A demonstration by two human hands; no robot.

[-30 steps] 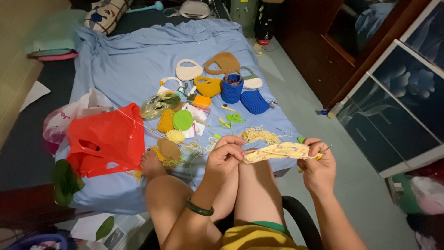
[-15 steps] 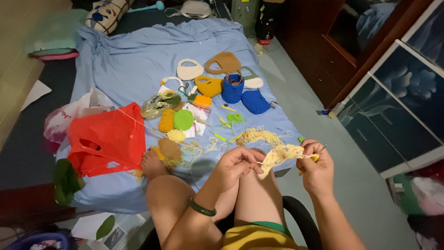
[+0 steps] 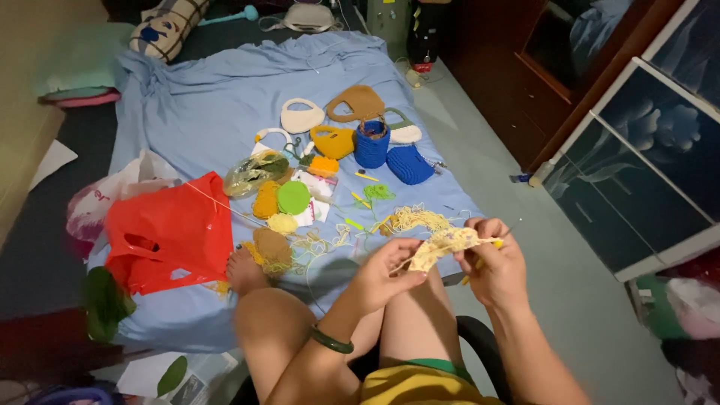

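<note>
My left hand [image 3: 384, 274] pinches the lower left end of a pale yellow crochet piece [image 3: 444, 244] held above my knees. My right hand [image 3: 491, 262] grips its right end together with a yellow-handled crochet hook [image 3: 498, 242]. A strand of yellow yarn runs from the piece toward a loose yarn tangle [image 3: 414, 219] on the blue bedsheet [image 3: 217, 105]. My bare foot [image 3: 241, 270] rests on the mattress edge beside a brown crochet round [image 3: 271, 246].
Small crocheted bags in white, tan, yellow and blue [image 3: 372, 142] lie mid-sheet with coloured rounds [image 3: 293, 197]. A red plastic bag [image 3: 169, 234] sits at left. Dark wooden cabinets with glass doors [image 3: 637, 142] stand at right. A black chair edge [image 3: 480, 337] shows under my legs.
Both hands have drawn closer together. The crochet piece, stretched out flat a second ago, is now bunched between them, and my left hand has shifted down and right.
</note>
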